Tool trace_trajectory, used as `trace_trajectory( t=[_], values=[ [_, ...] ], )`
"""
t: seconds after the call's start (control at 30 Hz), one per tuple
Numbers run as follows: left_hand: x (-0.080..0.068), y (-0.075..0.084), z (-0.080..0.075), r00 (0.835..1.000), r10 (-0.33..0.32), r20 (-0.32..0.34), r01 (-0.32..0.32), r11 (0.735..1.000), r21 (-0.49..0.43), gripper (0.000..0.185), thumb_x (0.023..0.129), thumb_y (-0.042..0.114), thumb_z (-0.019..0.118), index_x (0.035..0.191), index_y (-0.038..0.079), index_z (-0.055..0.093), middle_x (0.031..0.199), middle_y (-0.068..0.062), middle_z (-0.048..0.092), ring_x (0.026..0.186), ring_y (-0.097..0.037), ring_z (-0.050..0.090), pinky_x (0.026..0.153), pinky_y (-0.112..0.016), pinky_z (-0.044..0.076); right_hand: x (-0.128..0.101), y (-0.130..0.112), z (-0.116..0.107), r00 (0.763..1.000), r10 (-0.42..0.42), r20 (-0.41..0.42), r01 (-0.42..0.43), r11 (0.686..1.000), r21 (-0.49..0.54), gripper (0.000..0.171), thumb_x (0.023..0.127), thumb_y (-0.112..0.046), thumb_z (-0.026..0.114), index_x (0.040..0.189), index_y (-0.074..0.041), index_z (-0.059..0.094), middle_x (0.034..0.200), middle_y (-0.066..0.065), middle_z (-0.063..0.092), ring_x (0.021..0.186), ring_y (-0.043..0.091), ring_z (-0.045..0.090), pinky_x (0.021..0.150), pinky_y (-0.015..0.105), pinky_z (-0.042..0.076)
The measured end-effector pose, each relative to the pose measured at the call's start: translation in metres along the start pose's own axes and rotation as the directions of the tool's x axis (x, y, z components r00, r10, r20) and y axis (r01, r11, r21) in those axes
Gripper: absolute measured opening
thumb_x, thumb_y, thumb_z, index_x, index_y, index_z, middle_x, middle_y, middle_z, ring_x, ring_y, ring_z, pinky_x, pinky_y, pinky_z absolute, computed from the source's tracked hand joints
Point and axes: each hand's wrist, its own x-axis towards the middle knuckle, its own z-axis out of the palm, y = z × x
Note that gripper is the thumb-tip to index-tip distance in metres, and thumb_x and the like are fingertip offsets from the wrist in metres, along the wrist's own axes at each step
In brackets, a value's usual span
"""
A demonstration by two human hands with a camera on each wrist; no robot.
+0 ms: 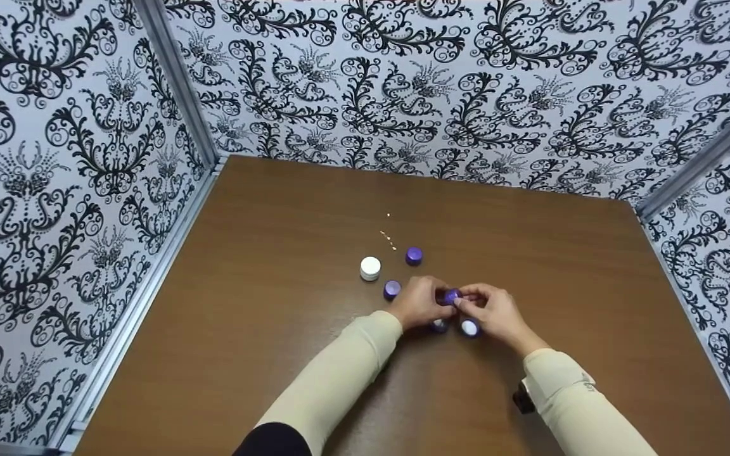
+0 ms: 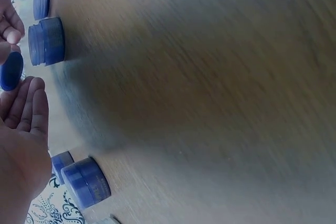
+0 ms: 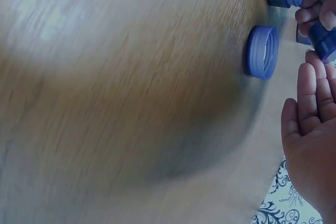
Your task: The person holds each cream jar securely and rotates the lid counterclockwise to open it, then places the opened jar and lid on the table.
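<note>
My left hand (image 1: 421, 303) and right hand (image 1: 495, 311) meet over the table, gripping one small purple jar (image 1: 452, 296) from opposite sides with thumb and fingers. The right wrist view shows the same held jar (image 3: 324, 40) tilted between both sets of fingertips. Just below the hands, an open purple jar (image 1: 438, 325) stands on the wood, its threaded neck (image 2: 38, 44) bare in the left wrist view. Beside it a purple lid (image 1: 469, 327) lies upturned, its white lining showing; its ridged ring (image 3: 261, 52) is plain in the right wrist view.
Left of my hands stand a purple jar (image 1: 392, 290), a white round container (image 1: 370, 268) and, farther back, another purple jar (image 1: 414, 256). Small pale flecks (image 1: 388, 239) lie behind them on the brown table (image 1: 263, 253). Patterned panels (image 1: 403, 95) enclose the table.
</note>
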Motion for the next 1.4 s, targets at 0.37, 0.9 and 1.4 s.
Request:
trace_trajectory(
  t=[0.37, 0.9, 1.4],
  values=[
    [-0.0013, 0.0025, -0.0011, 1.0, -0.014, 0.01, 0.015, 1.0, -0.012, 0.035, 0.078, 0.026, 0.082, 0.108, 0.01, 0.076, 0.098, 0.005, 0.071, 0.089, -0.005, 0.062, 0.081, -0.019, 0.047, -0.0009, -0.0011, -0.001, 1.0, -0.009, 0.008, 0.009, 1.0, -0.023, 0.02, 0.088, -0.016, 0.078, 0.103, -0.003, 0.072, 0.088, 0.002, 0.071, 0.081, 0.02, 0.066, 0.07, 0.023, 0.05],
    [-0.0012, 0.0032, -0.0015, 1.0, -0.002, 0.007, 0.002, 1.0, 0.023, 0.031, 0.078, 0.026, 0.083, 0.105, 0.011, 0.077, 0.095, 0.006, 0.071, 0.088, -0.004, 0.061, 0.081, -0.017, 0.046, -0.0008, -0.0034, -0.0005, 1.0, 0.013, 0.027, -0.012, 1.0, -0.003, 0.02, 0.089, -0.016, 0.076, 0.104, -0.003, 0.071, 0.09, 0.004, 0.071, 0.082, 0.019, 0.067, 0.071, 0.024, 0.051],
    [-0.0016, 0.0017, -0.0023, 0.999, -0.005, 0.045, 0.005, 1.0, 0.009, 0.031, 0.078, 0.027, 0.084, 0.103, 0.01, 0.077, 0.088, 0.007, 0.071, 0.077, -0.002, 0.059, 0.072, -0.016, 0.045, -0.002, -0.0076, 0.0007, 0.999, 0.016, 0.041, -0.017, 1.0, 0.007, 0.019, 0.088, -0.011, 0.076, 0.104, -0.001, 0.07, 0.089, 0.004, 0.071, 0.082, 0.019, 0.066, 0.071, 0.024, 0.051]
  ],
)
